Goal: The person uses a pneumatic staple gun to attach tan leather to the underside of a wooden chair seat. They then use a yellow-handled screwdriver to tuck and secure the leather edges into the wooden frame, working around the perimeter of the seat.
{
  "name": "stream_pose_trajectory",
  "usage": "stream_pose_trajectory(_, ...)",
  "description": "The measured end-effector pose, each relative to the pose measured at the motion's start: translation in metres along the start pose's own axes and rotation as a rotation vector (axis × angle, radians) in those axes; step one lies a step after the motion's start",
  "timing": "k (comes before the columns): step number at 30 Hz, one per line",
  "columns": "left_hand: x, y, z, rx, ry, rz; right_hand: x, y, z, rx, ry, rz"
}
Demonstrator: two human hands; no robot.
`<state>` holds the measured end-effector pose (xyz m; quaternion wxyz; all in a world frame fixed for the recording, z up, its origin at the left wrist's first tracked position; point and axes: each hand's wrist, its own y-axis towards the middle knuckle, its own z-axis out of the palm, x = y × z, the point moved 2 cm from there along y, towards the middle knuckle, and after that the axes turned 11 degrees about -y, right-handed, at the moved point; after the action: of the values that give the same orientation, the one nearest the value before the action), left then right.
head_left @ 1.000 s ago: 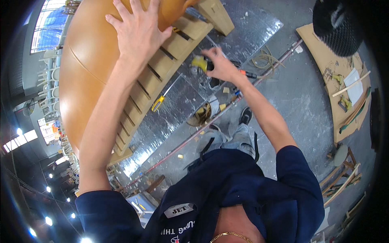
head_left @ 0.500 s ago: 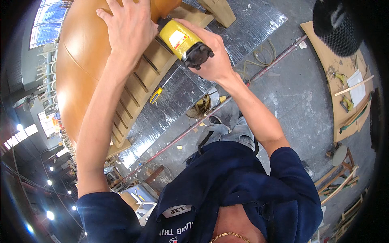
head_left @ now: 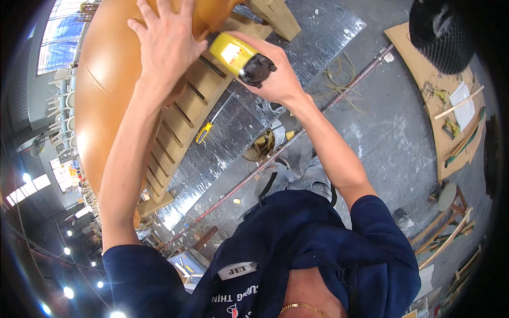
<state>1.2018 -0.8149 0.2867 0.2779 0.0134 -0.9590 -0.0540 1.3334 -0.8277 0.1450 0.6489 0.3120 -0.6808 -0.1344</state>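
A large tan leather-covered seat piece (head_left: 108,95) with a slatted wooden frame (head_left: 180,124) lies tilted at the upper left. My left hand (head_left: 168,45) presses on the leather, its fingers spread and nothing in them. Just to its right, my right hand (head_left: 278,74) grips a yellow staple gun (head_left: 233,53) with a black end cap. The front of the staple gun points at the edge where leather meets frame; its tip is hidden. Below the frame, a screwdriver (head_left: 204,132) with a yellow handle rests on the silvery tabletop (head_left: 241,114).
A red-brown bar (head_left: 350,87) runs along the table's near side, with a thin hose (head_left: 339,74) beside it. A bucket (head_left: 262,146) stands below. Brown board (head_left: 442,153) holding yellow tools and paper lies at the right. A black mesh object (head_left: 442,37) hangs at the upper right.
The view has shifted slightly. My left hand stays spread on the leather, and my right hand keeps the staple gun at the same edge, tilted slightly differently.
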Motion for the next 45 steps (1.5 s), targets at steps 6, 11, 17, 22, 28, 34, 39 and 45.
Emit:
stream_pose_trajectory(6,0.155,-0.023,0.024,-0.155,-0.659,0.224,-0.048,-0.05,0.012,0.566,-0.487,0.346)
stream_pose_trajectory(11,0.264,-0.042,0.07,-0.164,-0.766,-0.017,-0.096,-0.104,0.083,0.825,-0.701,0.29)
stream_pose_trajectory(17,0.288,0.01,0.097,-0.147,-0.808,0.058,-0.119,-0.131,0.126,0.594,-0.99,0.213)
stream_pose_trajectory(22,0.276,0.032,0.104,-0.175,-0.756,0.079,-0.055,-0.068,0.106,-0.115,-0.208,0.997)
stream_pose_trajectory(28,0.27,0.027,0.098,-0.215,-0.857,0.105,0.039,0.002,0.1,-0.349,0.297,0.91)
stream_pose_trajectory(34,0.27,0.023,0.094,-0.246,-0.909,0.122,0.031,0.03,0.109,-0.662,0.261,0.844)
stream_pose_trajectory(39,0.275,0.023,0.102,-0.224,-0.888,0.129,0.011,0.02,0.126,-0.725,0.016,0.71)
stream_pose_trajectory(45,0.268,0.026,0.096,-0.275,-0.873,0.166,-0.015,0.006,0.131,-0.758,-0.105,0.668)
